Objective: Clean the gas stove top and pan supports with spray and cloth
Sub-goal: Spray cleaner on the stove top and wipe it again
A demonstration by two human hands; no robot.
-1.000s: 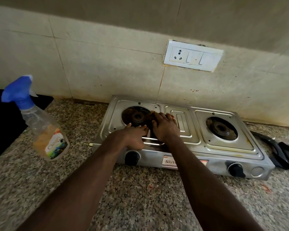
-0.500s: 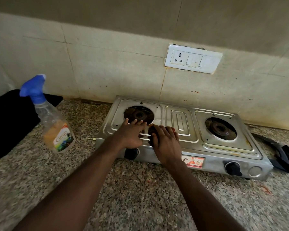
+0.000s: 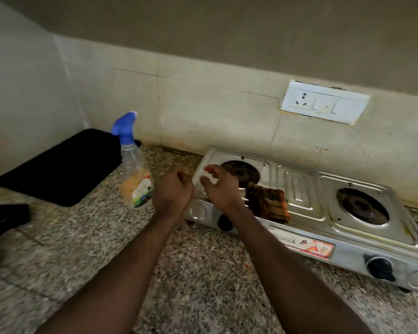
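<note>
The steel two-burner gas stove [image 3: 299,189] stands on the granite counter against the tiled wall, both burners bare with no pan supports on them. A brown and orange checked cloth [image 3: 267,202] lies on the stove top just right of the left burner, with no hand on it. My right hand [image 3: 219,186] hovers over the stove's front left corner, fingers loosely curled and holding nothing. My left hand [image 3: 173,191] is in a fist off the stove's left edge, a short way right of the spray bottle [image 3: 135,179], which has a blue trigger head.
A black mat [image 3: 63,165] lies in the counter's back left corner behind the bottle. A dark object [image 3: 7,220] sits at the left edge. A white switch and socket plate [image 3: 323,102] is on the wall above the stove.
Both hands have lifted off the stove top and moved left. The right hand has let go of the cloth, which now lies uncovered. The view has swung left.
</note>
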